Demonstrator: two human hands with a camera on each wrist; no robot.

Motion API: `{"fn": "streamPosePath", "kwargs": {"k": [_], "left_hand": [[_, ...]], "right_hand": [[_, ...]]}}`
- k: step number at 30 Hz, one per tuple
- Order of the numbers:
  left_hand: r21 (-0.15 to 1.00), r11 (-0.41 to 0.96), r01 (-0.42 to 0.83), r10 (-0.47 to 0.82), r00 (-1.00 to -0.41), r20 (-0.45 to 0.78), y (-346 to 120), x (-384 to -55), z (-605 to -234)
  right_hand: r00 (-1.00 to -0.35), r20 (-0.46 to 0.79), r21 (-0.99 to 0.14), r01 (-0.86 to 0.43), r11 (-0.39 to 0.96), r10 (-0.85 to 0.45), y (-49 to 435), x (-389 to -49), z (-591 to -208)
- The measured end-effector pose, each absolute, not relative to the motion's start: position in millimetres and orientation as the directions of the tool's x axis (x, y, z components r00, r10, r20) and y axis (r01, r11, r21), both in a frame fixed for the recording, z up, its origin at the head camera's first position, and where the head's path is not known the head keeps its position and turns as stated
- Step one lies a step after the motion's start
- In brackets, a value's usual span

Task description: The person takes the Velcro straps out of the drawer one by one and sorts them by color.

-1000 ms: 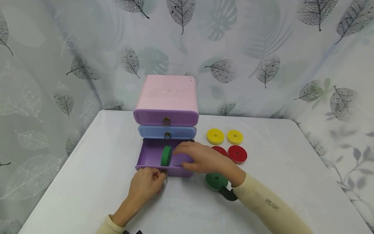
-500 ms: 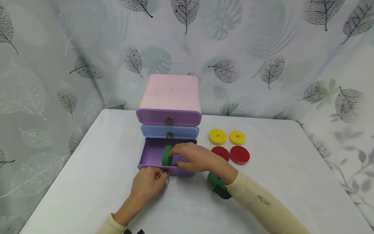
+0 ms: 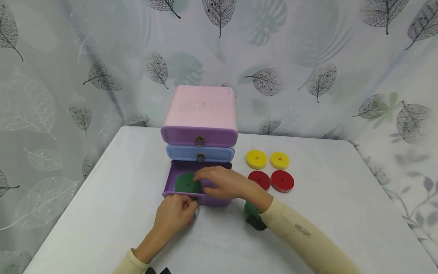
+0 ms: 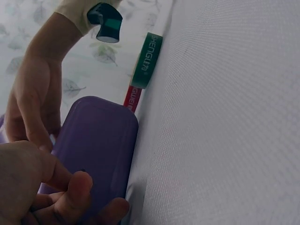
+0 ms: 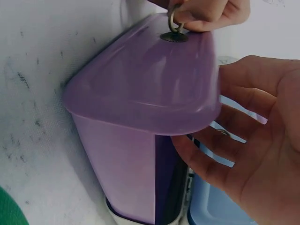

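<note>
The bottom purple drawer [image 3: 171,186] is pulled out from the small drawer unit [image 3: 204,106]. My left hand [image 3: 174,213] pinches the drawer's brass ring pull [image 5: 174,18], thumb and finger around it. A green disc-shaped roll [image 3: 186,183] with a small centre hole lies flat in the left part of the drawer. My right hand [image 3: 220,182] is over the drawer's right part, fingertips beside or touching the roll's right edge; the exact contact is hidden. In the right wrist view its fingers [image 5: 234,136] are spread and loosely bent, with nothing between them.
To the right lie two yellow rolls [image 3: 256,159], two red rolls [image 3: 259,180] and another green roll [image 3: 251,208], partly behind my right forearm. A blue drawer [image 3: 200,153] and an upper purple drawer [image 3: 199,136] sit above. Leafy fabric hangs behind the table.
The green roll stood on edge in the drawer and now lies flat. My right hand has shifted slightly left over it. The left hand keeps hold of the ring pull.
</note>
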State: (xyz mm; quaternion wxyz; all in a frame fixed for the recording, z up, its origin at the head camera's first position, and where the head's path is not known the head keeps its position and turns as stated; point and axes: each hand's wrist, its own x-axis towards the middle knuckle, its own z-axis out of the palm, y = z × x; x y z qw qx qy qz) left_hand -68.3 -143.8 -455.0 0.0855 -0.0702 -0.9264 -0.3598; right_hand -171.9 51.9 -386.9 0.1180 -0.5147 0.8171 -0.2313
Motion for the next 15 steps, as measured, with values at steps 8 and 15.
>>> {"fn": "streamPosePath", "kwargs": {"k": [8,15], "left_hand": [[0.649,0.735,0.197,0.073,-0.974,0.213,-144.1,-69.0,-455.2],[0.651,0.732,0.200,0.071,-0.973,0.219,-144.3,-68.9,-455.4]], "right_hand": [[-0.408,0.050,-0.478,-0.811,0.337,-0.912,43.4,-180.5,-391.8],[-0.401,0.004,-0.483,-0.803,0.349,-0.916,33.4,-185.6,-393.4]]}}
